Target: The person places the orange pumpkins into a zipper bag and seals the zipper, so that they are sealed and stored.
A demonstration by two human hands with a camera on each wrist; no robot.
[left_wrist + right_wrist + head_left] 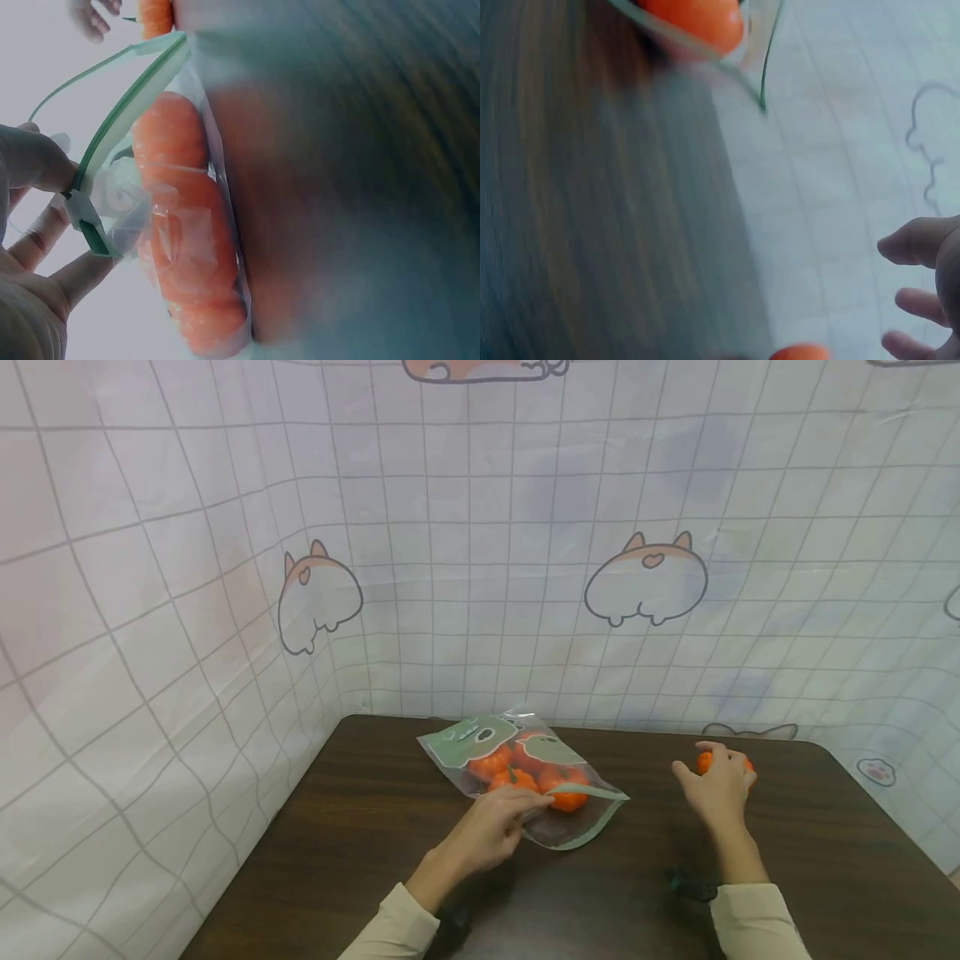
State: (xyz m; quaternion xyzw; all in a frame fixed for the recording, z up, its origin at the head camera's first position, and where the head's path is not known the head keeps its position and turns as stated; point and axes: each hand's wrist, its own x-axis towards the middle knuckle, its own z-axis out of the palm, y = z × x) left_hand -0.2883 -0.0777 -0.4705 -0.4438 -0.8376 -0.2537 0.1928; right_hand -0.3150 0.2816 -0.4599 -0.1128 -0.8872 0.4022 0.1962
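Several pumpkins [513, 781] fill the bag [480, 735] the left hand [491, 831] pinches; one loose pumpkin [703, 763] remains by the unclenched right hand [717, 787].

Lone pumpkin [703, 763] partly hidden behind right hand [718, 788]; contact indeterminable. Right wrist view: same pumpkin cut by lower edge, bag [726, 64] by upper. Bagged pumpkins [491, 766] partly masked by green print. Bench [367, 195] blurred, both wrist views.

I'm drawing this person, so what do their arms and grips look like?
The left sleeve and right sleeve are both plain cream. The left grip and right grip wear no gloves. A dark thing shows near each sleeve, too unclear to name.
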